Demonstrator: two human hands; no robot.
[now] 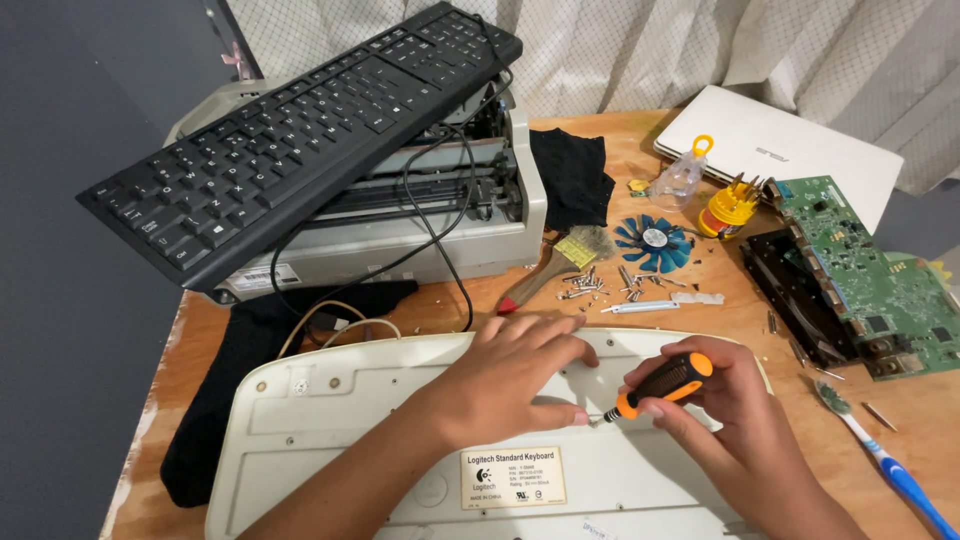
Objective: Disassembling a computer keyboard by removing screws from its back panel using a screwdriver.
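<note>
here | right hand (735, 420) gripped orange-and-black screwdriver (662, 384), lower centre | left hand (515, 375) spread, pressed flat on upturned cream plastic keyboard (330, 400)

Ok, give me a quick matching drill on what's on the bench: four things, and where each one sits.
Things:
1. screwdriver
2. black keyboard
3. blue fan
4. toothbrush

Places:
A. resting on top of the printer
B. at the table's near right edge
C. in the right hand, tip on the beige keyboard
D. beside the loose screws, mid-table

Pairs: 1-C, 2-A, 3-D, 4-B
</note>
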